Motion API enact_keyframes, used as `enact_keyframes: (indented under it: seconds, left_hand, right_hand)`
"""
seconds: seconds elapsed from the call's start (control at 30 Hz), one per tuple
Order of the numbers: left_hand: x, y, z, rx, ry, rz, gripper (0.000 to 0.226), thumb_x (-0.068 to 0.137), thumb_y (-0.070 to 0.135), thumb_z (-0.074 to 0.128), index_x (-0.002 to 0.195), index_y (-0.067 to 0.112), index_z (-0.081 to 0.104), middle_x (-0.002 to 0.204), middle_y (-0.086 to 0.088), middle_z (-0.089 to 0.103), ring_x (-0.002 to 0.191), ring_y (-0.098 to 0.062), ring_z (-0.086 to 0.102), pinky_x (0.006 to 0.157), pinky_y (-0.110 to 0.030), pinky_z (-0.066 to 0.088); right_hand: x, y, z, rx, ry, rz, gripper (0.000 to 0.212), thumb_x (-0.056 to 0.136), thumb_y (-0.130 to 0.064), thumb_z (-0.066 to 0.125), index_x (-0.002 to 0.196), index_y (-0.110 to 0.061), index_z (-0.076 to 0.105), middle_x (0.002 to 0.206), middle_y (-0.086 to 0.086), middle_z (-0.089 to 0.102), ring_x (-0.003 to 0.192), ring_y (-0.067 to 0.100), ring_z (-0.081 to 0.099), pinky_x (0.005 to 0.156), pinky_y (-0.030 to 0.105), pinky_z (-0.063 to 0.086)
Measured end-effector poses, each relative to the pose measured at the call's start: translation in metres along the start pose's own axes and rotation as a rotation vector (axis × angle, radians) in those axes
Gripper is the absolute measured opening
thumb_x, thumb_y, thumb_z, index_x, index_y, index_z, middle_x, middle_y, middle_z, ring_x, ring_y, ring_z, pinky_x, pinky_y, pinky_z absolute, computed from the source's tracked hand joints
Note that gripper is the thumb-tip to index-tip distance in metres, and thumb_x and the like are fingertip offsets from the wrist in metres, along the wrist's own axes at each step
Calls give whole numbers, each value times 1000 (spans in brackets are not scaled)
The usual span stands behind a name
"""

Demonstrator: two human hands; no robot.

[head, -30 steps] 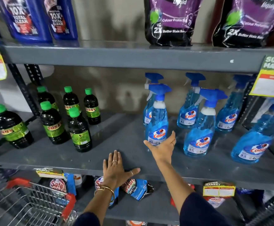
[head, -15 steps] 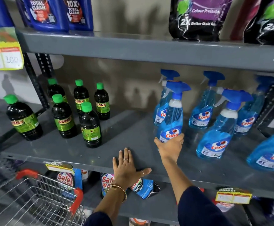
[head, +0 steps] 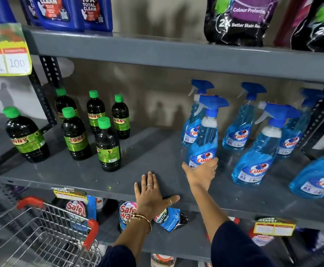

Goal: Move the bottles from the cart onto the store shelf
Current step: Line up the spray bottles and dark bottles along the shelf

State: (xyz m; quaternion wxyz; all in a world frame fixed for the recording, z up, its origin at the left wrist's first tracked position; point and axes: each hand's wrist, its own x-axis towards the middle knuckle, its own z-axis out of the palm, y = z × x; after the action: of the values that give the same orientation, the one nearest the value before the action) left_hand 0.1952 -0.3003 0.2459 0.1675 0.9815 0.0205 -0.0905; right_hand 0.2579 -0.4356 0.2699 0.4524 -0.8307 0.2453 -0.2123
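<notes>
The front blue Colin spray bottle (head: 205,139) stands on the grey middle shelf (head: 153,151). My right hand (head: 201,175) cups its base, thumb on the left and fingers on the right. My left hand (head: 151,197) lies flat on the shelf's front edge with fingers spread and holds nothing. More blue spray bottles (head: 253,162) stand to the right and behind. Several dark bottles with green caps (head: 108,147) stand at the shelf's left. The wire cart (head: 41,239) with red corners is at the lower left; I see no bottles inside it.
The upper shelf (head: 157,51) carries blue detergent packs (head: 61,12) and purple pouches (head: 238,20). Detergent pouches (head: 169,218) lie on the lower shelf. A yellow price tag (head: 7,54) hangs at the upper left. A bare strip of shelf separates the dark and blue bottles.
My right hand has closed around the base of the front spray bottle, from an open palm beside it. My left hand stays flat on the shelf. The view shifted left.
</notes>
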Motion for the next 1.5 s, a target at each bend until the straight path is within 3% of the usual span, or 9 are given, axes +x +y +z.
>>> enact_keyframes:
  seconds: [0.43,0.57,0.77,0.9,1.0,1.13,1.23,1.3,1.5]
  left_hand:
    - [1,-1,-1,8,0,17,110,71,78,33,143,6,-9,157,-6,-10,144,-23,-12,117,-47,-7]
    - [-2,-5,-2,23,-3,46,106,75,76,30,143,6,-10,157,-6,-11,144,-23,-12,117,-45,-7]
    - [-10,-40,-3,-12,108,114,79,87,62,19,145,12,-1,158,-1,-2,145,-18,-6,119,-38,-5]
    - [-14,-77,-8,-35,219,42,129,43,81,-32,145,11,3,157,-4,4,145,-20,-1,118,-38,-2]
    - [-18,-111,-12,-90,288,-22,133,40,83,-31,145,11,9,157,-4,10,145,-20,4,118,-38,-1]
    - [-21,-154,-25,-116,333,-93,129,46,87,-22,143,12,19,155,-3,18,145,-19,9,118,-40,5]
    - [-20,-173,-43,-130,319,-140,117,52,83,1,144,10,15,156,-3,15,145,-18,7,119,-39,6]
    - [-16,-182,-55,-131,285,-151,133,40,91,2,144,9,11,157,-5,12,145,-19,6,119,-39,6]
    - [-6,-198,-69,-128,226,-139,154,19,98,-1,144,8,3,157,-5,4,145,-20,2,119,-40,1]
  right_hand:
    - [-26,8,-7,160,1,25,124,55,-25,90,144,-5,6,144,23,27,135,37,26,112,49,30]
    - [-58,-6,-8,111,121,-212,82,67,-7,79,133,0,32,140,24,34,130,37,30,108,49,35]
    - [-73,-31,5,146,-93,-327,32,79,7,58,109,-4,53,113,14,57,90,21,55,84,36,47]
    - [-80,-45,23,123,-215,-372,26,78,8,58,101,-4,60,101,13,64,80,25,60,81,41,53]
    - [-89,-55,39,88,-331,-382,21,80,3,60,99,-6,63,99,15,66,85,29,64,80,34,51]
    - [-104,-69,70,40,-491,-398,28,80,-7,65,108,-7,63,107,15,65,89,26,65,87,36,53]
    - [-117,-78,93,32,-587,-371,48,79,-16,71,122,-6,54,123,12,59,110,25,58,95,33,46]
    - [-124,-83,110,54,-631,-302,60,75,-20,75,127,-6,47,126,14,56,118,27,52,98,35,44]
    - [-131,-100,144,26,-510,-277,63,64,-27,83,108,0,47,114,18,54,110,33,51,88,40,47]
